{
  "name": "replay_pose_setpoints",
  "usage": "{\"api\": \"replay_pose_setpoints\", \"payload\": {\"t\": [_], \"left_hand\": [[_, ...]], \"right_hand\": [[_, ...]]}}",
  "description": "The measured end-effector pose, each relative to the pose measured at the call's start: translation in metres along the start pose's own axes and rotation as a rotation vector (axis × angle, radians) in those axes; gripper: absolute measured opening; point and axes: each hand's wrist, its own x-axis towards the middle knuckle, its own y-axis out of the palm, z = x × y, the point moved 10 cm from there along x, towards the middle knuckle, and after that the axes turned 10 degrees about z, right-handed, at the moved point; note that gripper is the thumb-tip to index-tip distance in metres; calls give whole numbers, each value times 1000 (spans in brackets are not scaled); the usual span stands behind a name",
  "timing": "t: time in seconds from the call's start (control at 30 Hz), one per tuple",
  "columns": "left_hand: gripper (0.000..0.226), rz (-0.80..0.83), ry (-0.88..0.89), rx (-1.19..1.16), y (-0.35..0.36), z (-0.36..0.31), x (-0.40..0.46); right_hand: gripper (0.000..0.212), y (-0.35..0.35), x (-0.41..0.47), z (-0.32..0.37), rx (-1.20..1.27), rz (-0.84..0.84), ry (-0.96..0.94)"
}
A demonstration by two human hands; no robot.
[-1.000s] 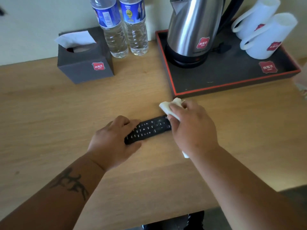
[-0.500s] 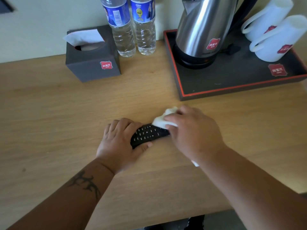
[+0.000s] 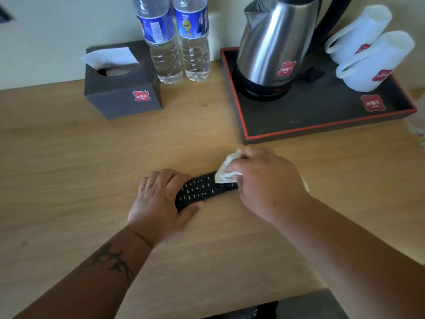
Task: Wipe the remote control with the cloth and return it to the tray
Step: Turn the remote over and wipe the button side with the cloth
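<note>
A black remote control point(image 3: 202, 189) lies flat on the wooden desk, buttons up, its long axis running left to right. My left hand point(image 3: 161, 203) grips its left end and pins it to the desk. My right hand point(image 3: 264, 183) holds a crumpled white cloth point(image 3: 226, 172) pressed on the remote's right end, which is hidden beneath cloth and fingers. The dark tray point(image 3: 299, 120) with an orange rim sits just behind my right hand.
On the tray stand a steel kettle point(image 3: 276, 42) and two white cups point(image 3: 372, 54). Two water bottles point(image 3: 177, 40) and a grey tissue box point(image 3: 122, 88) stand at the back left. The desk's front edge point(image 3: 230, 309) is close to me.
My right hand with the cloth slid left along the remote, then back to the right, uncovering more buttons. My left hand kept its grip.
</note>
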Motion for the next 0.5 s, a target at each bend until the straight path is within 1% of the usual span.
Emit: {"api": "replay_pose_setpoints", "payload": {"t": [0.07,0.13,0.23,0.3,0.33,0.4,0.5], "left_hand": [[62,3,2,5,0,-1,0],[61,-1,2,3,0,-1,0],[57,-6,-7,1,1,0,0],[56,-3,-10,6,2,1,0],[56,-6,-9,4,2,1,0],[58,-19,-3,-2,0,1,0],[60,-19,5,-12,-1,1,0]], "right_hand": [[25,-3,-4,-16,-19,14,51],[22,-7,-2,-5,2,-7,36],[10,-10,4,41,75,-64,-98],[9,4,5,68,46,-23,-193],[8,8,3,69,30,-9,-206],[10,9,4,46,30,-18,-154],[12,-6,0,-1,-15,-31,-22]]}}
